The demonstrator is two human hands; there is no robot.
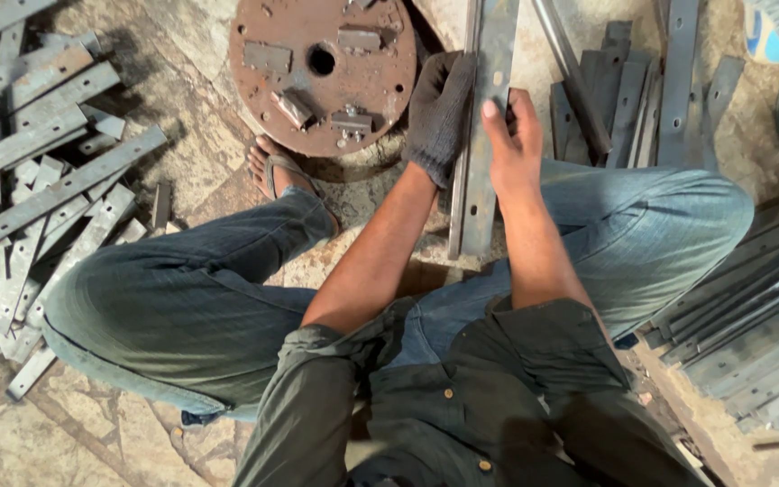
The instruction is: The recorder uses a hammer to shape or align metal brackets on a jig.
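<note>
Gripping two long steel bars (489, 135), both hands

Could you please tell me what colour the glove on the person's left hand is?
Dark grey, nearly black; the glove shows in the head view.

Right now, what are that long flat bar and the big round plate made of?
The long flat bar under both hands, gloved left and bare right, looks like steel: dull grey, straight-edged, with small holes. The round plate seems iron or steel too, since its brown-orange surface looks rusty, with small blocks apparently welded on.
</note>
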